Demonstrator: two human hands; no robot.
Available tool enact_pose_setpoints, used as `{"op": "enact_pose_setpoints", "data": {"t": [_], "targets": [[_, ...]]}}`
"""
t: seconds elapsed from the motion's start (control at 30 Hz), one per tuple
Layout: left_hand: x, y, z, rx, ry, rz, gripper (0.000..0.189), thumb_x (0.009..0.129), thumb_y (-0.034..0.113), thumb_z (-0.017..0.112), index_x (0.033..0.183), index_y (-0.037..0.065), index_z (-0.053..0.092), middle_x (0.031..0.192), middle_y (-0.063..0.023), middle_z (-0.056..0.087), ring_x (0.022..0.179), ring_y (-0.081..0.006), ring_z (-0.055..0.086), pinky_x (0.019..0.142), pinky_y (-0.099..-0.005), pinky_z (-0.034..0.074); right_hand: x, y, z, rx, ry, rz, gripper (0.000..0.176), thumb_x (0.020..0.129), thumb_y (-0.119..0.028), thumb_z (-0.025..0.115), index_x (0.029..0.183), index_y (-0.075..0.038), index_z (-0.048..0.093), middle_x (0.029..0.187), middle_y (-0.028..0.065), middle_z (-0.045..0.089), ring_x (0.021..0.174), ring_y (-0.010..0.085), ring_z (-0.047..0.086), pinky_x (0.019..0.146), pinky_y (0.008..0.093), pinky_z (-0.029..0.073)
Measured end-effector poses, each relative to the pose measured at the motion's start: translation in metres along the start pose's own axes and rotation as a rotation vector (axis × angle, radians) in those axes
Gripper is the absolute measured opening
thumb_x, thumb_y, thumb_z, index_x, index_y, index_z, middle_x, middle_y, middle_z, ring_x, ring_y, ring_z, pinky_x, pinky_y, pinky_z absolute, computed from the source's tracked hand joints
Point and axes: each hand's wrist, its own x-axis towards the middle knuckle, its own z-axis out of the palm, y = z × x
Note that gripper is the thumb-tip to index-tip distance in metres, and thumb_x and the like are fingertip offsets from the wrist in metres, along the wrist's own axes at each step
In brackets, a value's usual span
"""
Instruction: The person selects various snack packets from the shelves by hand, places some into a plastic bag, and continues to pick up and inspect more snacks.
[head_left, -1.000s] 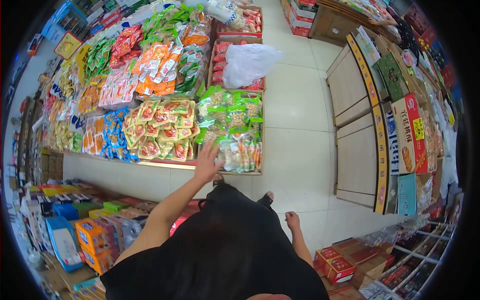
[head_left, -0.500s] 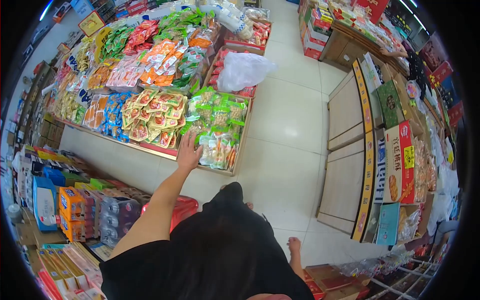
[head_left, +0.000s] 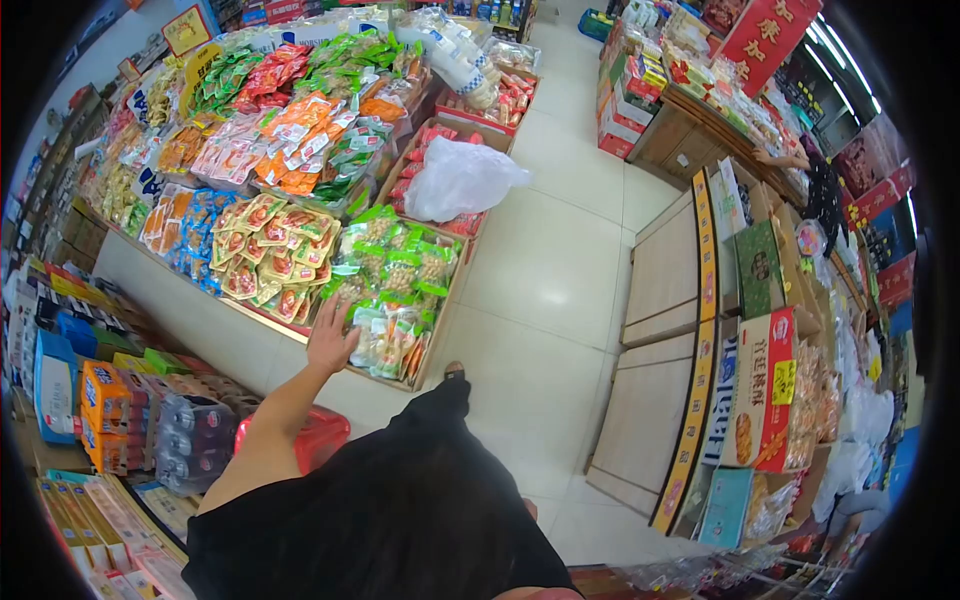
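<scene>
1. Head view shows the person's left hand [head_left: 331, 342] stretched forward over the front edge of a low display table [head_left: 190, 318].
2. Its fingers [head_left: 338, 316] are straight and spread, so the hand is open and closes on nothing. The fingertips touch the clear packets [head_left: 388, 340].
3. The clear packets lie in a row at the front right corner of the table, just inside its rim, and they lean up toward the person.
4. Directly behind them, and touching them, lie the green-topped packets [head_left: 400, 265].
5. To the left of the hand, along the front edge, lie the red and yellow packets [head_left: 272, 250]. Further left are the blue packets [head_left: 195, 230].
6. A white plastic bag [head_left: 455, 180] lies further back at the right edge of the table, on top of red packs in a cardboard box.
7. A red basket [head_left: 300, 440] stands on the floor under the left arm, just beside the wrapped bottles [head_left: 190, 445] and near the orange boxes [head_left: 105, 400].
8. The right hand is outside the picture.
9. Across the aisle stands a wooden stand [head_left: 665, 290], with a red biscuit box [head_left: 765, 390] on its shelf side. Another person [head_left: 822, 195] is at its far end.
</scene>
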Motion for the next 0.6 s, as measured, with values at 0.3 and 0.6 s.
{"op": "enact_pose_setpoints", "data": {"t": [0.3,0.6], "targets": [[0.008,0.007,-0.011,-0.01,-0.091,-0.064,0.06,0.08,0.029,0.058,0.133,0.012,0.035,0.143,-0.0137,0.022,0.13,-0.0349,0.025,0.106,-0.0425,0.024,0.092,-0.058,-0.106,0.134,0.046,0.239,0.026,0.08,-0.019,0.054,0.093,0.002,0.061,0.078,0.0099,0.063,0.063,0.0177,0.063,0.051,0.0282,0.046],[0.015,0.01,-0.016,-0.004,-0.175,-0.098,0.059,0.077,0.026,0.06,0.131,0.012,0.038,0.143,-0.0165,0.021,0.13,-0.0358,0.024,0.106,-0.0425,0.024,0.162,-0.145,-0.149,-0.01,-0.096,0.107,0.029,0.082,-0.023,0.056,0.096,0.001,0.061,0.083,0.0098,0.063,0.071,0.0188,0.064,0.054,0.0286,0.046]]}}
